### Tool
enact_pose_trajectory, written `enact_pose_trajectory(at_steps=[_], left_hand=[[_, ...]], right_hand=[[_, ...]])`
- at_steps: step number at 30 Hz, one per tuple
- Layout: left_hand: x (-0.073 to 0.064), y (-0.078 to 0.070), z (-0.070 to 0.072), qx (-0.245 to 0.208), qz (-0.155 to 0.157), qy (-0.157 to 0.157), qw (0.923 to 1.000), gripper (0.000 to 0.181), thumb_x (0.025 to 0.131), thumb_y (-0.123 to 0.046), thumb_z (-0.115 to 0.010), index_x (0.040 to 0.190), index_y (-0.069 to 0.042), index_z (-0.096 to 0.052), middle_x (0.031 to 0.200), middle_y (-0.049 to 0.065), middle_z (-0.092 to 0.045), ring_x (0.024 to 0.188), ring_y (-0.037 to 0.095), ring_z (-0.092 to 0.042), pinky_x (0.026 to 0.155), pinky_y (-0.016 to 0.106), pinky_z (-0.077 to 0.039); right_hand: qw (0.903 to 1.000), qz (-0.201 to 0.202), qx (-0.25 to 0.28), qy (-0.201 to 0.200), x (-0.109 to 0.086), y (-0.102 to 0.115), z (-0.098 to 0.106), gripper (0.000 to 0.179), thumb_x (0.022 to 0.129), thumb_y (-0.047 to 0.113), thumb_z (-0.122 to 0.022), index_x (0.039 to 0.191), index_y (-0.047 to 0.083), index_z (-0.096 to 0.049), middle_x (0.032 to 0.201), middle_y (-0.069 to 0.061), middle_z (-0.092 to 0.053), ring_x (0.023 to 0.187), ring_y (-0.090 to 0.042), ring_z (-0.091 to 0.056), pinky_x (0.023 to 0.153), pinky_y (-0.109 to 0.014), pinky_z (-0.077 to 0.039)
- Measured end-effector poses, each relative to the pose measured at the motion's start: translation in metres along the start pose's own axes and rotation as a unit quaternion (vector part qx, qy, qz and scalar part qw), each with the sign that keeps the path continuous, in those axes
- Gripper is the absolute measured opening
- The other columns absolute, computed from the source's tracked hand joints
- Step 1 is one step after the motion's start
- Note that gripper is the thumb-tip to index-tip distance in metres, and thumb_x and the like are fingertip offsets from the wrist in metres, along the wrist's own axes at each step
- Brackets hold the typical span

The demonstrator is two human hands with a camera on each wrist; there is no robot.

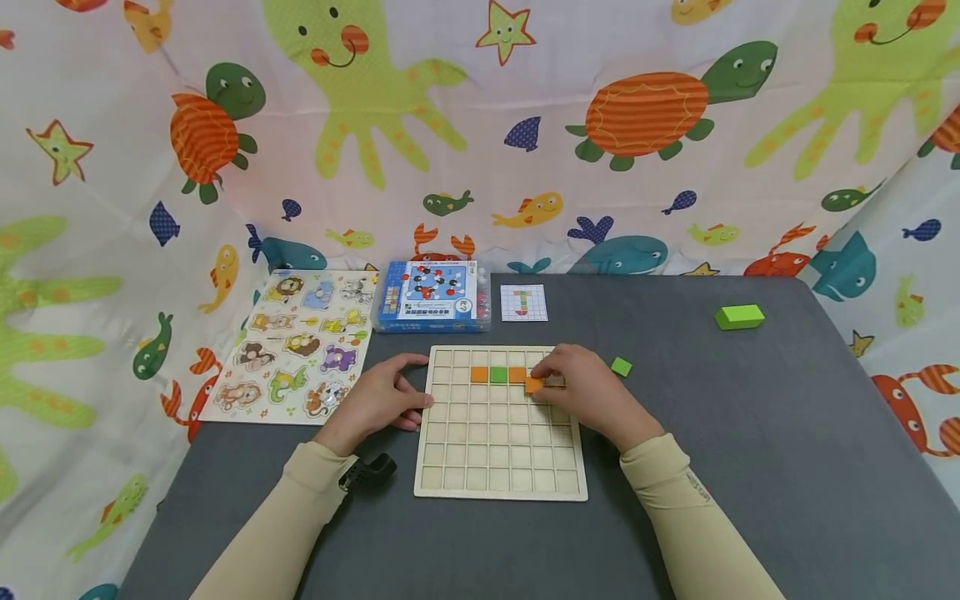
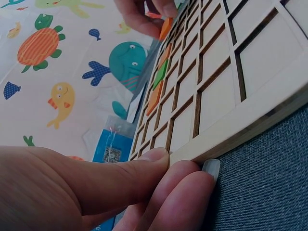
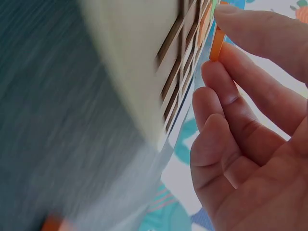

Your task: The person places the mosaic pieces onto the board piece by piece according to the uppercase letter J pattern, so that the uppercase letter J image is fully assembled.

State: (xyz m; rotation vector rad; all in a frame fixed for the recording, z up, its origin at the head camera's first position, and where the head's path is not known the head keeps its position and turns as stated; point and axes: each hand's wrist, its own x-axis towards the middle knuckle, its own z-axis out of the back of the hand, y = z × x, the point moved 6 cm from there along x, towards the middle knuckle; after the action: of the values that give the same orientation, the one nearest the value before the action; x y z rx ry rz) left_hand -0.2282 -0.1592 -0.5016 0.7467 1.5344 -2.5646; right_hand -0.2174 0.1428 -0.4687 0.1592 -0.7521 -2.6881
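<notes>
Pinching 1 flat orange square [image 1: 533, 385], right hand [image 1: 588, 390] is beside 3-tile row [image 1: 498, 375]; left hand [image 1: 381, 395] grips board [image 1: 478, 457] by left edge.

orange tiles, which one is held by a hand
The rightmost orange tile in the head view, pinched by the right hand. The leftmost orange tile and middle orange tile lie in the wooden board, unheld.

Soft even light, near edge of board [image 3: 138, 55] blurred, right-wrist view
</notes>
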Motion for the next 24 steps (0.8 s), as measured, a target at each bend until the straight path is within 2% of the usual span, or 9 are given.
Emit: enact_pose_trajectory(at_steps=[3, 8, 14, 24], left_hand=[[0.000, -0.001, 0.001, 0.007, -0.002, -0.003, 1.0000, 0.071, 0.095, -0.015, -0.085, 0.157, -0.022, -0.053, 0.099, 0.015, -0.071, 0.071, 0.022, -0.077, 0.066, 0.036, -0.069], [0.002, -0.001, -0.001, 0.006, -0.006, -0.006, 0.9999, 0.070, 0.094, -0.014, -0.085, 0.157, -0.022, -0.054, 0.098, 0.015, -0.072, 0.071, 0.022, -0.077, 0.066, 0.036, -0.069], [0.001, 0.001, -0.004, -0.008, -0.008, 0.007, 0.9999, 0.070, 0.095, -0.015, -0.085, 0.157, -0.023, -0.053, 0.099, 0.016, -0.072, 0.073, 0.023, -0.077, 0.067, 0.036, -0.069], [0.000, 0.003, 0.001, -0.007, -0.008, 0.000, 0.9999, 0.069, 0.095, -0.015, -0.085, 0.157, -0.023, -0.053, 0.099, 0.015, -0.072, 0.072, 0.022, -0.077, 0.067, 0.036, -0.069]], right_hand=[[0.9998, 0.018, -0.003, 0.007, 0.007, 0.013, -0.006, 0.026, 0.094, 0.022, -0.085, 0.117, 0.011, -0.083, 0.116, -0.005, -0.075, 0.107, -0.024, -0.067, 0.099, -0.048, -0.060], [0.9988, 0.045, -0.015, 0.013, 0.017, 0.031, -0.016, 0.021, 0.094, 0.019, -0.084, 0.113, 0.011, -0.084, 0.108, -0.003, -0.074, 0.100, -0.021, -0.064, 0.092, -0.041, -0.060], [0.9987, 0.045, -0.021, 0.013, 0.020, 0.037, -0.024, 0.017, 0.092, 0.018, -0.085, 0.108, 0.013, -0.085, 0.105, 0.000, -0.074, 0.099, -0.018, -0.064, 0.094, -0.039, -0.061], [0.9986, 0.048, -0.015, 0.015, 0.022, 0.045, -0.025, 0.015, 0.092, 0.017, -0.085, 0.107, 0.013, -0.084, 0.105, 0.000, -0.073, 0.099, -0.017, -0.063, 0.092, -0.037, -0.060]])
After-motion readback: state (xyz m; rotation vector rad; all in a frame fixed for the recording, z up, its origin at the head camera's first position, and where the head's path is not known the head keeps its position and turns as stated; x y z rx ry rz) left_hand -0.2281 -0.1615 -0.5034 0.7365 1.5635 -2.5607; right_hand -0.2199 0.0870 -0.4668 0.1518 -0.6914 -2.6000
